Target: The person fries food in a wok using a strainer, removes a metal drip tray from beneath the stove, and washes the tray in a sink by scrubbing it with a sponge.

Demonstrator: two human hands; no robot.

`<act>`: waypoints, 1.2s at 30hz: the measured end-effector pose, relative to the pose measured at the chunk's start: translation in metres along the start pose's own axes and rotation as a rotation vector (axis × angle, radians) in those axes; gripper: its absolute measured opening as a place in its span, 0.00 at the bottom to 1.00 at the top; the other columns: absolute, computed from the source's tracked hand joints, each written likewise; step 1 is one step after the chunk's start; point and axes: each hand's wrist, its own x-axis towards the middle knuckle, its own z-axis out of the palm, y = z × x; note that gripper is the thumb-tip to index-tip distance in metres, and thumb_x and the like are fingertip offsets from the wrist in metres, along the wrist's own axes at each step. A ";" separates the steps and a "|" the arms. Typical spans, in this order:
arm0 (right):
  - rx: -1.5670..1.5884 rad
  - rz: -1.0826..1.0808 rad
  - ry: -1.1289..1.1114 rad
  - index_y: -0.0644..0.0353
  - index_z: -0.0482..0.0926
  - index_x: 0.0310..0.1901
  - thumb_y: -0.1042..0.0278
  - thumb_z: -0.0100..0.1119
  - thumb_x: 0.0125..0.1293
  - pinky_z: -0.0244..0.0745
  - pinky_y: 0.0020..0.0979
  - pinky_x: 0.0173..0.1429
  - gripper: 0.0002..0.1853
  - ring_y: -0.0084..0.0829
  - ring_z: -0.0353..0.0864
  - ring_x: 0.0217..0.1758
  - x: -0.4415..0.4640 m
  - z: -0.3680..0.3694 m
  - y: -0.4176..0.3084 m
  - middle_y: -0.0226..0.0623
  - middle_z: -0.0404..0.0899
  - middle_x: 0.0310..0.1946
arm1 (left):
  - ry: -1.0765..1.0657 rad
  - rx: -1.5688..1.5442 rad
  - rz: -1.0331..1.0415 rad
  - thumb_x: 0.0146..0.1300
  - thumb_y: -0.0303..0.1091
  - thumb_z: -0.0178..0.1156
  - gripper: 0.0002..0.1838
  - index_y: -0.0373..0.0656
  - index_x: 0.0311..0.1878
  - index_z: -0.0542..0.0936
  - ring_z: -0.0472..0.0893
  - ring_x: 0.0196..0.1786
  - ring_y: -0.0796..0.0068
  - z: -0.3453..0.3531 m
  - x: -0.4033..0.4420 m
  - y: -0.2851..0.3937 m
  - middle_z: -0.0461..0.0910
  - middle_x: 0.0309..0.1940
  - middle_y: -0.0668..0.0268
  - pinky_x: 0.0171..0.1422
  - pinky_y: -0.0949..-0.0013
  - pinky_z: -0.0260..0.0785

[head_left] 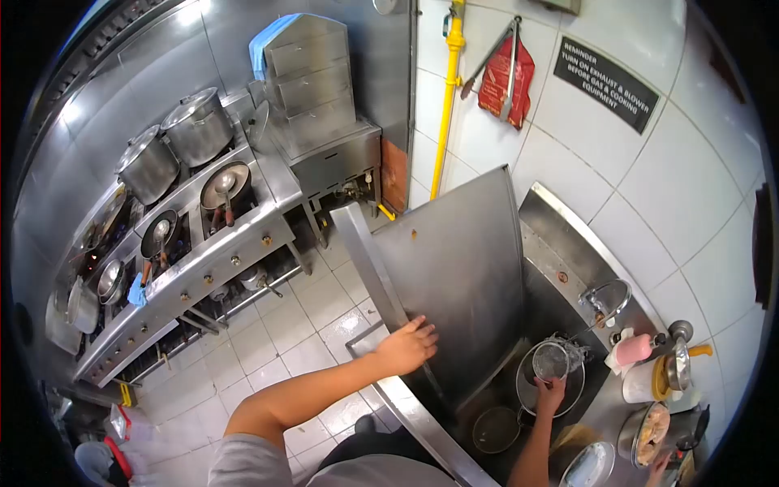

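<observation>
A large stainless steel panel (454, 276) stands tilted on edge in the sink (560, 243). My left hand (408, 347) grips the folded side of this panel, fingers curled over its edge. Down in the basin, my right hand (550, 396) is closed on the rim of a small round see-through container (552, 359); whether it is a cup or a strainer is unclear. That container is over a wide round pot (527, 391), and water splashes beside it below the curved faucet (621, 296). A round dark-looking pan (496, 429) lies lower in the sink.
Along the left runs a stove (243, 235) with stock pots (196, 130) and woks (225, 188). A pink bottle (633, 351) and a bowl of food (649, 434) stand right of the sink. Another person's hand (659, 469) shows there; another person (101, 463) is lower left.
</observation>
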 end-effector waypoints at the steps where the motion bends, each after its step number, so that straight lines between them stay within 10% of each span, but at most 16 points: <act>1: -0.002 -0.015 0.009 0.66 0.75 0.24 0.64 0.78 0.41 0.69 0.37 0.36 0.19 0.40 0.72 0.27 0.003 -0.010 -0.020 0.45 0.73 0.30 | -0.008 0.058 0.036 0.63 0.40 0.51 0.17 0.47 0.51 0.81 0.67 0.68 0.61 0.006 0.002 0.004 0.74 0.61 0.62 0.76 0.49 0.47; 4: -0.105 -0.173 -0.234 0.66 0.75 0.23 0.68 0.78 0.37 0.68 0.35 0.34 0.18 0.36 0.72 0.27 0.015 -0.032 -0.086 0.45 0.73 0.29 | -0.085 0.078 0.012 0.63 0.39 0.50 0.20 0.42 0.54 0.79 0.66 0.69 0.58 0.014 0.012 0.012 0.71 0.64 0.57 0.75 0.46 0.47; 6: -0.109 -0.125 -0.423 0.63 0.77 0.24 0.62 0.80 0.34 0.75 0.38 0.47 0.21 0.46 0.80 0.47 0.016 -0.032 -0.151 0.54 0.71 0.61 | -0.205 0.107 0.006 0.65 0.39 0.48 0.23 0.37 0.59 0.76 0.63 0.71 0.55 0.011 0.017 0.014 0.67 0.67 0.53 0.75 0.45 0.45; 10: -0.189 -0.381 -0.691 0.60 0.77 0.26 0.47 0.75 0.41 0.75 0.41 0.50 0.24 0.48 0.80 0.49 0.023 0.004 -0.263 0.52 0.68 0.64 | -0.226 0.254 -0.076 0.65 0.41 0.47 0.25 0.42 0.63 0.73 0.60 0.73 0.58 -0.009 0.023 0.003 0.64 0.69 0.55 0.74 0.44 0.44; 19: -0.239 -0.507 -0.505 0.60 0.77 0.32 0.44 0.73 0.43 0.75 0.43 0.53 0.27 0.51 0.78 0.53 0.099 0.065 -0.412 0.53 0.64 0.66 | 0.169 0.404 -0.563 0.67 0.39 0.44 0.26 0.39 0.65 0.69 0.56 0.74 0.51 -0.088 0.062 -0.104 0.57 0.71 0.49 0.75 0.48 0.44; 24: -0.280 -0.436 -0.600 0.60 0.77 0.31 0.47 0.75 0.42 0.73 0.42 0.55 0.25 0.50 0.74 0.59 0.096 0.046 -0.417 0.52 0.66 0.65 | -0.230 0.007 -0.120 0.63 0.35 0.48 0.19 0.37 0.52 0.80 0.64 0.69 0.53 -0.074 0.052 -0.085 0.70 0.63 0.49 0.72 0.48 0.52; 27: -0.458 -0.412 -0.720 0.59 0.77 0.31 0.46 0.76 0.41 0.73 0.42 0.55 0.26 0.50 0.74 0.59 0.090 0.038 -0.423 0.52 0.65 0.66 | -0.180 -0.077 -0.063 0.60 0.35 0.50 0.17 0.37 0.44 0.83 0.68 0.67 0.55 -0.072 0.033 -0.083 0.76 0.56 0.51 0.71 0.49 0.55; 29: -0.501 -0.458 -0.740 0.58 0.78 0.31 0.45 0.76 0.41 0.73 0.42 0.55 0.26 0.51 0.75 0.58 0.084 0.037 -0.431 0.52 0.66 0.65 | 0.287 0.390 -0.268 0.60 0.37 0.51 0.17 0.38 0.44 0.83 0.68 0.67 0.58 -0.089 0.016 -0.083 0.77 0.55 0.52 0.71 0.49 0.54; 36: -0.354 -0.768 -0.654 0.59 0.77 0.32 0.46 0.76 0.40 0.73 0.44 0.54 0.27 0.51 0.78 0.53 0.074 0.035 -0.505 0.54 0.66 0.65 | 0.358 0.345 -0.149 0.64 0.40 0.52 0.22 0.41 0.58 0.76 0.57 0.73 0.56 -0.129 -0.034 -0.130 0.67 0.66 0.55 0.77 0.44 0.42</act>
